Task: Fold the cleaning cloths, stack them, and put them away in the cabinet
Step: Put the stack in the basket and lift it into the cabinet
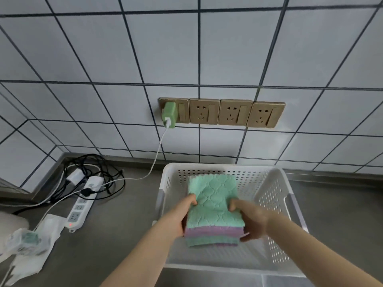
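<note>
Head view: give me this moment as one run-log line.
stage: stacked cloths lifted | left hand: grips stack's left side | right hand: grips right side | position: over white basket | cabinet: not in view

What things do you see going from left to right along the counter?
Crumpled plastic bags → white power strip → left hand → stack of cloths → right hand → right wall of the white basket.

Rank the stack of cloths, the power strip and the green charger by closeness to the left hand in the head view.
1. stack of cloths: gripped by the left hand.
2. power strip: on the counter, leftward.
3. green charger: up on the wall.
</note>
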Available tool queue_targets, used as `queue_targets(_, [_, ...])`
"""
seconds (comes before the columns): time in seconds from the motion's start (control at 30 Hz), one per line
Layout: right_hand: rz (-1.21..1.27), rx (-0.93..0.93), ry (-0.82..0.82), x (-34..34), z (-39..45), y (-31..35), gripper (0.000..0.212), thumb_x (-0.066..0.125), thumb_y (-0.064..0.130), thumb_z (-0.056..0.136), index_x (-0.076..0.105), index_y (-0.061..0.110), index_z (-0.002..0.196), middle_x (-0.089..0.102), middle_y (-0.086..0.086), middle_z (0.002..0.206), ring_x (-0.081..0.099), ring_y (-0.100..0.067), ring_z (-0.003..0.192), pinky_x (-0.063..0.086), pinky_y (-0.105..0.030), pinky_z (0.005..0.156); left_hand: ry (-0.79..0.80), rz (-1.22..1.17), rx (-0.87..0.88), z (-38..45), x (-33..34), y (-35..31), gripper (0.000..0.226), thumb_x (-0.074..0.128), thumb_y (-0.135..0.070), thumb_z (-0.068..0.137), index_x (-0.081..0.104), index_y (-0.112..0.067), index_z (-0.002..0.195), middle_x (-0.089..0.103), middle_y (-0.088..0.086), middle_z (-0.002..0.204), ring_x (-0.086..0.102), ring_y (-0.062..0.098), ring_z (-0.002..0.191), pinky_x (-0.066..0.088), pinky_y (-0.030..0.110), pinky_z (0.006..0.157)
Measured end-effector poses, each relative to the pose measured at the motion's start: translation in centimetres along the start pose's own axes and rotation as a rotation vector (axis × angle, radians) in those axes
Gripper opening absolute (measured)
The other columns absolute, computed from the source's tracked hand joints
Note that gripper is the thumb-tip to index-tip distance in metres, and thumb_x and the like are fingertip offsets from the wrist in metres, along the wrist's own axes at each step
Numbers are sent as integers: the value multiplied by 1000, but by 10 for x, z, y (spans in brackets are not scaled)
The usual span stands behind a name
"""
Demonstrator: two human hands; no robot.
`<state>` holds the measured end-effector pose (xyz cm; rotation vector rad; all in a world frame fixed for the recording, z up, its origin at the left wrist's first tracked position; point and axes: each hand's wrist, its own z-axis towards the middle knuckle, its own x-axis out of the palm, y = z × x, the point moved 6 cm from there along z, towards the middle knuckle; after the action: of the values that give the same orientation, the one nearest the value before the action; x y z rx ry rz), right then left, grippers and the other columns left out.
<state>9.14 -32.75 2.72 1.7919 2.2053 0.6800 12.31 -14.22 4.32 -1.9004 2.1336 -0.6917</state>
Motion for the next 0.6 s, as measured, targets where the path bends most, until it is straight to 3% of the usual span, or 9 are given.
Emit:
queue_targets(0.07, [30,-8,4,0,28,-5,75,64,28,41,55,9,113,62,-13,115,57,-30,109,50,-41,94,-89,69,2,7,-5,0,27,51,-14,67,58,-5,92,67,19,97,67,33,95,49,46,95])
queue_targets(0.13, [81,-37,31,0,58,-7,77,63,19,42,56,7,118,62,-14,122,56,-31,116,45,-47,101,-181,143,26,19,-15,0,37,49,-12,54,54,-3,90,60,17,87,64,31,84,50,43,91])
queue_targets(0.23, [163,-101,59,5,96,-10,82,62,15,41,59,11,124,63,-12,125,56,-33,118,46,-47,101,-301,113,20,40,-31,0,51,52,-8,46,62,-1,96,63,15,90,65,34,92,50,47,91])
queue_targets(0.27, [190,-111,61,8,101,-12,85,61,16,38,60,12,123,64,-11,123,57,-32,117,47,-46,100,-326,133,16,39,-32,-3,57,57,-6,53,61,2,110,61,14,87,62,31,91,52,38,88])
queue_targets(0.33, [202,-98,8,18,87,-6,87,58,16,33,60,10,120,65,-11,121,57,-30,116,49,-43,99,-383,210,49,27,-28,-10,45,56,-2,77,53,6,121,48,8,74,52,23,79,44,24,70])
queue_targets(0.47, [186,-87,-86,23,72,4,73,51,16,46,53,8,118,57,-13,122,53,-28,112,50,-32,90,-492,259,151,22,-21,-18,17,47,-8,88,52,-3,104,52,8,83,48,21,74,32,26,62])
queue_targets(0.6, [143,-63,-126,25,64,7,72,53,24,51,50,9,121,58,-12,116,55,-26,104,50,-31,83,-510,360,219,29,-23,-19,12,44,-9,92,55,-6,88,49,2,69,44,12,59,28,23,48])
